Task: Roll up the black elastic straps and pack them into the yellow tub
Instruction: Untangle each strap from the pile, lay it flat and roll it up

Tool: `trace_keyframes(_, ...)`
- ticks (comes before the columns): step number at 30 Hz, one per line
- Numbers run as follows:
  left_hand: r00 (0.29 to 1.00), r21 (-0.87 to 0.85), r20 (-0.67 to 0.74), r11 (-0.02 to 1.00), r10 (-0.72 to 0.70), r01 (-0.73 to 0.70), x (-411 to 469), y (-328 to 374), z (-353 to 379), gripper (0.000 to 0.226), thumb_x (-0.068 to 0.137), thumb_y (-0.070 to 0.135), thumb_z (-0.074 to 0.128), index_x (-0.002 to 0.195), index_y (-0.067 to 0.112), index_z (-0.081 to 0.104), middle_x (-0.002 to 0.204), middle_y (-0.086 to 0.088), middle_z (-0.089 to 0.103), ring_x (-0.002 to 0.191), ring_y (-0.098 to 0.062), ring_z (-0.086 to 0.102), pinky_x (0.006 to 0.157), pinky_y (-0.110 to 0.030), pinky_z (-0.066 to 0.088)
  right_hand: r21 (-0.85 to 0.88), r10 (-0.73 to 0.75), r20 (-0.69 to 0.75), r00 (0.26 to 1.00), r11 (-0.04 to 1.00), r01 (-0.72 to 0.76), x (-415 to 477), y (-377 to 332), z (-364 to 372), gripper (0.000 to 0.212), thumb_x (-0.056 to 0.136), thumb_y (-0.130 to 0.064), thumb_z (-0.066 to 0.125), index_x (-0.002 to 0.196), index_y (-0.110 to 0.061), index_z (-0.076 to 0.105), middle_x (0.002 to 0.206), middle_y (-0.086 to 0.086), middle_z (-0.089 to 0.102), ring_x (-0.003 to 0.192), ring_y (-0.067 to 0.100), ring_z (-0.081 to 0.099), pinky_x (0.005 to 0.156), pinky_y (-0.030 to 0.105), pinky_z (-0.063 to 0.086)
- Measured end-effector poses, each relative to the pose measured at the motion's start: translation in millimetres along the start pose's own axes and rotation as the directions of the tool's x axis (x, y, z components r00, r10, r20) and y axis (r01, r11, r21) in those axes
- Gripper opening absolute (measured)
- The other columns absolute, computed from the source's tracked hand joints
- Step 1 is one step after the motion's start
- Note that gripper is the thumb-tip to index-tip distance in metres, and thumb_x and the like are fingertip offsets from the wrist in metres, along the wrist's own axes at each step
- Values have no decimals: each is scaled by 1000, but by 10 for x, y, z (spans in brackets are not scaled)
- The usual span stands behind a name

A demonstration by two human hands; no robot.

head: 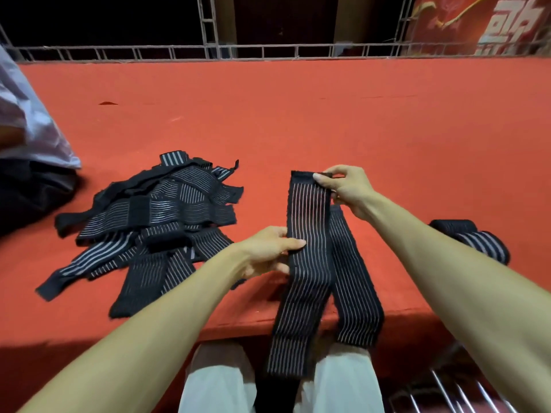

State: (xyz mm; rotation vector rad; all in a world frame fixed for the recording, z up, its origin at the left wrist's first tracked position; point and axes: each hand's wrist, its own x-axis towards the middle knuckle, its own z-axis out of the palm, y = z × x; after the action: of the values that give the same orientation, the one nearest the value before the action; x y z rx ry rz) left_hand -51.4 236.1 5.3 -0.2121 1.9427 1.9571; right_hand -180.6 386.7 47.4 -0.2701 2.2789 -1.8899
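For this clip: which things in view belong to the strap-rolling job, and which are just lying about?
Job: held strap, pinched by the right hand, gripped by the left hand; pile of loose straps; rolled strap at right. The yellow tub is not in view.
Lying about: white garment at left; metal truss; red banner; metal bars lower right.

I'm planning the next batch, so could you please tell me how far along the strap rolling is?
Done: one rolled strap lies on the red table. In hand: the left hand and right hand hold a long strap, not yet rolled. Left: the loose pile; no yellow tub is in view.
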Motion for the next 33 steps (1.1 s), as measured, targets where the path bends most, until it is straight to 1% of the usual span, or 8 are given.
trace_keyframes(6,983,356,-133,932,123,-68,305,-242,-143,14,100,20,52,101,11,62,83,1,65,55,2,59,49,-15,43,-175,24,97,995,985,-7,328,272,40,11,86,-5,71,96,-5,67,81,11,65,48,7,58,49,19,48)
trace_keyframes(11,943,775,-218,632,253,10,641,-457,-480,28,89,41,65,71,20,58,76,3,64,75,-18,61,78,-34,46,-294,23,93,995,956,5,640,521,210,13,85,-3,71,94,-5,61,75,10,65,57,16,65,62,32,59)
trace_keyframes(16,869,814,-314,580,383,38,814,-645,-560,42,82,50,68,60,24,43,76,9,45,84,-15,44,72,-34,23,-423,21,58,998,906,6,983,835,421,17,82,-6,75,94,-2,64,69,11,66,43,4,61,49,19,54)
trace_keyframes(20,788,815,-355,579,503,-3,841,-765,-522,33,80,50,70,80,27,46,86,11,42,89,-13,42,77,-30,24,-625,-7,80,997,779,56,1140,1010,543,21,78,-23,81,92,-10,72,85,9,70,79,14,65,70,17,43)
trace_keyframes(23,742,784,-391,619,545,-41,837,-782,-506,37,78,47,73,92,27,45,94,12,43,91,-8,44,81,-28,27,-652,0,65,998,757,42,1154,1054,590,25,78,-26,81,91,-7,71,90,12,67,84,20,60,73,22,41)
trace_keyframes(29,735,926,-196,369,649,-80,830,-670,-307,13,86,27,66,95,25,58,93,10,47,92,-12,43,79,-25,21,-629,-95,-47,994,776,44,1085,963,283,22,83,-31,76,78,-12,66,79,8,64,82,20,58,71,28,44)
trace_keyframes(31,790,900,-129,405,599,-159,880,-603,-159,6,89,25,62,93,27,60,88,13,52,91,-10,47,81,-26,26,-580,-106,-98,989,814,30,1065,992,55,20,86,-29,72,74,-16,64,72,5,64,75,15,62,74,28,47)
trace_keyframes(33,843,829,-104,514,528,-220,969,-522,-51,6,91,25,60,91,31,59,85,13,56,90,-8,50,87,-32,35,-525,-83,-135,987,851,-1,1029,1072,-158,24,89,-28,68,67,-20,60,60,1,64,51,0,59,65,25,47)
